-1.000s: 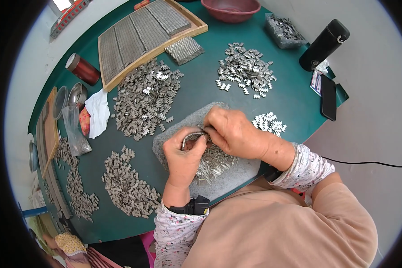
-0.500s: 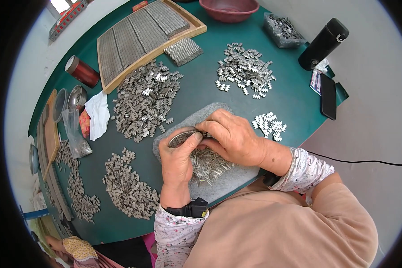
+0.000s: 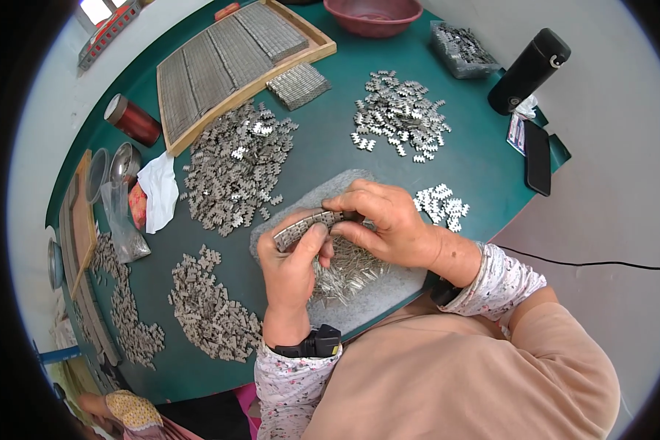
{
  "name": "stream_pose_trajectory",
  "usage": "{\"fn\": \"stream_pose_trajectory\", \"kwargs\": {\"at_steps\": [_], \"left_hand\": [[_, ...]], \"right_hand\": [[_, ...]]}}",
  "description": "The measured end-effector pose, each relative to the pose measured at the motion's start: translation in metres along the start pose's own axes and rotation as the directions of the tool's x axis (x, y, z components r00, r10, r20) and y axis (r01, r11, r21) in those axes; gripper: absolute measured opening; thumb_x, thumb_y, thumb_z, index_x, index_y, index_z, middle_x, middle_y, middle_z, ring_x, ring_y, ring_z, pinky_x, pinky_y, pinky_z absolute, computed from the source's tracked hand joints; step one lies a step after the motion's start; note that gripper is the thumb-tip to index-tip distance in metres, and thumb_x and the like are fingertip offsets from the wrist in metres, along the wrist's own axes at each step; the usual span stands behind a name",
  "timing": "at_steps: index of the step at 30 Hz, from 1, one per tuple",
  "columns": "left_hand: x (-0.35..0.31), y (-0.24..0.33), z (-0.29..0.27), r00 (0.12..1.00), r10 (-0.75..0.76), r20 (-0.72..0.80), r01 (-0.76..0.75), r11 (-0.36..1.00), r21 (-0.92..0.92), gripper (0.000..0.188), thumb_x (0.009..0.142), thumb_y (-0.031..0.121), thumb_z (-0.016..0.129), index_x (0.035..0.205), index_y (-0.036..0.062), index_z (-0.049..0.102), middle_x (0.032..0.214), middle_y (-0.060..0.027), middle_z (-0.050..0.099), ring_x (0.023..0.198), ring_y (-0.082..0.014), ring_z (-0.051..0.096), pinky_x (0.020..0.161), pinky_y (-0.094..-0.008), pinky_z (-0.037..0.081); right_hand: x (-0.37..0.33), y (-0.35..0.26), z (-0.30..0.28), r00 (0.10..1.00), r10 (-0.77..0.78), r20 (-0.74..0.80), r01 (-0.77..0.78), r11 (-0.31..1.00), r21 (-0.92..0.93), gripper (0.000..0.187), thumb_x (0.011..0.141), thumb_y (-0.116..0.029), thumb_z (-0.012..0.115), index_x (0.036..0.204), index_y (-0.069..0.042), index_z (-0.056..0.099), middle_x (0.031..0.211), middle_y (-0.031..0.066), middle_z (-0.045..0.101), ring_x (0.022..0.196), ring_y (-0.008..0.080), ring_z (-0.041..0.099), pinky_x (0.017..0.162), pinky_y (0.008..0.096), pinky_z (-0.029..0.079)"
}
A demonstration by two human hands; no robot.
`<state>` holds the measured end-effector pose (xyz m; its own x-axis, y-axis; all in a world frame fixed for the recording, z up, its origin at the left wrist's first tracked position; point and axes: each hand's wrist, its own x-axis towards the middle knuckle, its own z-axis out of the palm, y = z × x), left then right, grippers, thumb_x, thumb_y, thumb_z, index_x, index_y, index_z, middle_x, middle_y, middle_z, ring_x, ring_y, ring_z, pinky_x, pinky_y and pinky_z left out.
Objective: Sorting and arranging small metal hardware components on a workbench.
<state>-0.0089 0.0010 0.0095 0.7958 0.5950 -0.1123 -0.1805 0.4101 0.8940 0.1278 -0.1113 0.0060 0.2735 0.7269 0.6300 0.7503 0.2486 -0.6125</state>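
A curved metal link band (image 3: 298, 229) is held up between my hands, over a grey felt-like mat (image 3: 396, 290). My left hand (image 3: 287, 275) is closed around its left part, thumb pressed on the near side. At the band's right end, my right hand (image 3: 392, 224) has its thumb and fingers closed in a pinch; these fingers hide that end. Directly below lies a heap of thin shiny metal pins (image 3: 350, 275) on the mat. Small silvery zigzag links (image 3: 441, 207) lie just right of my right hand.
Zigzag link piles surround the mat: a large one (image 3: 238, 165), one farther right (image 3: 400, 114) and one near left (image 3: 213, 308). A wooden tray (image 3: 323, 50) holds rows of link strips. A black bottle (image 3: 528, 72) and phone (image 3: 538, 158) sit at right. A co-worker's sleeve (image 3: 133, 409) shows lower left.
The band has turned and more of its linked face shows. My right fingers have shifted slightly, opening a wider gap between thumb and forefinger.
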Motion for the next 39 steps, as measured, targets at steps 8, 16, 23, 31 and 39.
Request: {"fn": "stream_pose_trajectory", "kwargs": {"at_steps": [8, 16, 23, 31, 39], "left_hand": [[-0.002, -0.009, -0.004, 0.996, 0.091, 0.007, -0.091, 0.996, 0.015, 0.017, 0.087, 0.004, 0.066, 0.099, -0.0074, 0.065, 0.07, -0.0064, 0.06, 0.049, -0.0077, 0.05, 0.041, -0.0193, 0.038], [-0.003, -0.01, 0.006, 0.999, 0.038, -0.005, -0.038, 0.999, 0.036, 0.012, 0.09, 0.007, 0.066, 0.092, -0.0041, 0.064, 0.064, -0.0036, 0.055, 0.047, -0.007, 0.046, 0.04, -0.0198, 0.035], [0.005, -0.008, -0.001, 0.988, -0.003, -0.152, -0.005, 0.999, -0.051, 0.012, 0.088, 0.007, 0.066, 0.093, -0.001, 0.058, 0.063, -0.0047, 0.049, 0.045, -0.0099, 0.042, 0.036, -0.0205, 0.029], [0.006, -0.006, -0.001, 0.989, -0.018, -0.146, 0.019, 1.0, 0.009, 0.017, 0.082, 0.007, 0.073, 0.092, -0.0053, 0.065, 0.061, -0.0083, 0.058, 0.045, -0.014, 0.052, 0.037, -0.0247, 0.036], [0.006, -0.009, -0.003, 0.99, -0.017, -0.143, 0.017, 1.0, -0.007, 0.016, 0.083, 0.006, 0.072, 0.092, -0.0045, 0.064, 0.063, -0.0086, 0.06, 0.046, -0.0153, 0.055, 0.038, -0.0259, 0.039]], "right_hand": [[-0.006, -0.008, 0.009, 0.99, -0.053, -0.127, 0.054, 0.998, 0.008, 0.034, 0.072, -0.007, 0.076, 0.104, -0.003, 0.066, 0.08, 0.0081, 0.059, 0.066, 0.0241, 0.06, 0.055, 0.0338, 0.047], [-0.007, -0.007, -0.024, 0.996, 0.076, 0.054, -0.08, 0.994, 0.07, 0.027, 0.078, -0.015, 0.072, 0.102, -0.005, 0.064, 0.084, 0.0104, 0.059, 0.074, 0.0324, 0.061, 0.062, 0.0397, 0.05], [-0.035, 0.018, -0.092, 0.894, 0.411, 0.181, -0.262, 0.805, -0.532, 0.019, 0.077, -0.014, 0.071, 0.092, -0.003, 0.069, 0.084, 0.014, 0.059, 0.08, 0.0326, 0.061, 0.069, 0.0418, 0.05], [-0.045, 0.011, -0.076, 0.884, 0.414, 0.219, -0.221, 0.78, -0.585, 0.015, 0.075, -0.011, 0.072, 0.083, -0.001, 0.064, 0.089, 0.0147, 0.057, 0.092, 0.0337, 0.058, 0.076, 0.0422, 0.049], [-0.033, 0.015, -0.08, 0.828, 0.475, 0.298, -0.249, 0.787, -0.564, 0.021, 0.072, -0.007, 0.073, 0.089, -0.002, 0.061, 0.092, 0.0123, 0.056, 0.092, 0.0324, 0.057, 0.077, 0.0419, 0.048]]}}
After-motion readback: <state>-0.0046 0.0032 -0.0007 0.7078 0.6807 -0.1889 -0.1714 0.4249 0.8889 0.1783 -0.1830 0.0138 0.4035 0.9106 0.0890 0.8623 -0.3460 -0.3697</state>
